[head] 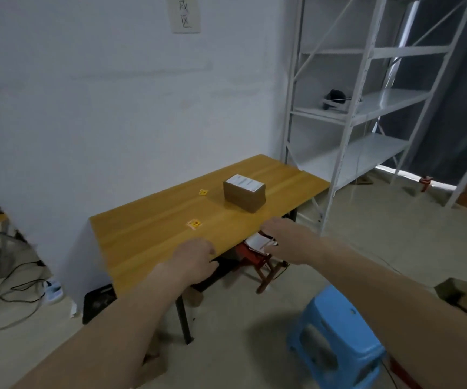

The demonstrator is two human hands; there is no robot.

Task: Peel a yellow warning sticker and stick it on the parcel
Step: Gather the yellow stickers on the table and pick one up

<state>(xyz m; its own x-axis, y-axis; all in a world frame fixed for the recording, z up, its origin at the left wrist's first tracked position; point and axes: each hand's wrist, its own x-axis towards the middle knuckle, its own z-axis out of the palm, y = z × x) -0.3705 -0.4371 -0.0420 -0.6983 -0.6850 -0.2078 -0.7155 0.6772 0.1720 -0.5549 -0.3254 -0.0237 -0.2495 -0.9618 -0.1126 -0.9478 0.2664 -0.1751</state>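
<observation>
A brown cardboard parcel with a white label on top stands on the far right part of the wooden table. One yellow warning sticker lies near the table's front edge, and a second yellow sticker lies left of the parcel. My left hand hovers at the front edge, just below the nearer sticker, fingers loosely curled and holding nothing. My right hand reaches out past the table's front edge, fingers spread, empty.
A blue plastic stool stands on the floor at the lower right. A red folding stool with papers sits under the table. White metal shelving rises at the right. Cables and a power strip lie on the floor at left.
</observation>
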